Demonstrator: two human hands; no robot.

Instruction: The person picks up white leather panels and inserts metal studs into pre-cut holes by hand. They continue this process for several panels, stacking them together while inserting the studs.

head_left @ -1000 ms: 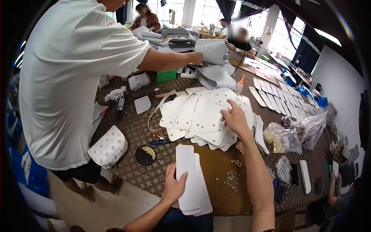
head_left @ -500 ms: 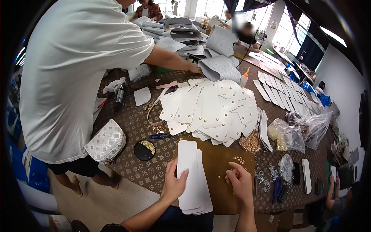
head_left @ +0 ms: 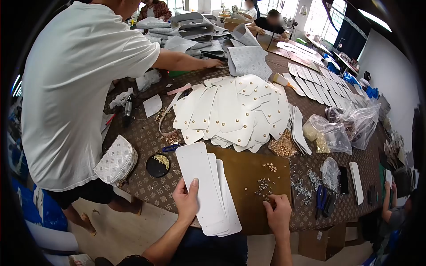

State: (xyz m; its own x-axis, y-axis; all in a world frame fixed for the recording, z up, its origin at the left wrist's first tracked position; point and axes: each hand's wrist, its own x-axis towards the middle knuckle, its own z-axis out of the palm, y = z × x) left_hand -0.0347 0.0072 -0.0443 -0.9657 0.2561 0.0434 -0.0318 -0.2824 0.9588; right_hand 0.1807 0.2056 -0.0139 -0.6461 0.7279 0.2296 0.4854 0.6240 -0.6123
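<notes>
My left hand grips a few long white panels with rounded corners and small holes, thumb on top. They fan out above my lap, over the near edge of the brown mat. My right hand rests low at the mat's right side, fingers curled; whether they hold a small piece is hidden. Just beyond its fingertips lie small grey metal bits. Farther up the mat are gold-coloured studs. Behind the mat spreads a large heap of white panels with gold studs fixed near their ends.
At left a co-worker in a white shirt reaches across the table toward grey patterned sheets. Also around are a black dish, a patterned pouch, blue-handled pliers, plastic bags and an orange-tipped bottle.
The panels in my left hand have tilted leftward and fanned out. My right hand has moved lower, with grey metal bits now showing beyond it. The orange-tipped bottle has tipped from upright onto its side.
</notes>
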